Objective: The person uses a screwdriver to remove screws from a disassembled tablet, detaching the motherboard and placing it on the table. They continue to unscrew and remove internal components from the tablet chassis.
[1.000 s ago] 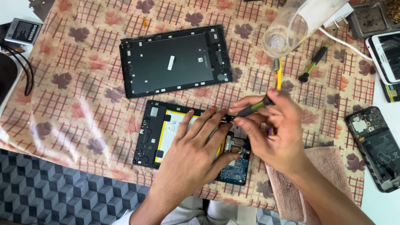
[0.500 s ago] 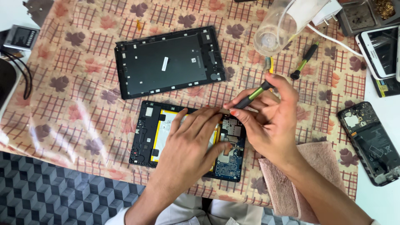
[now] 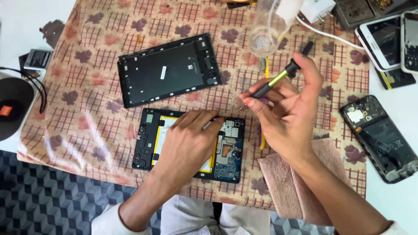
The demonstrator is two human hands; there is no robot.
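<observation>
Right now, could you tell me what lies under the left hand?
The left hand rests on the opened tablet, over its yellow-edged battery. The circuit board shows beside it; the battery's middle is covered.

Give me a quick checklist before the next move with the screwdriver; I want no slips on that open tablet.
1. Left hand flat on the opened tablet, steadying it: ok.
2. Right hand has a firm hold on the screwdriver: ok.
3. Tip lifted clear of the board: ok.
4. Screw on the tip: cannot tell.
5. Removed back cover lies apart from the tablet: ok.
6. Clear cup stands close to the right hand: not ok.
</observation>
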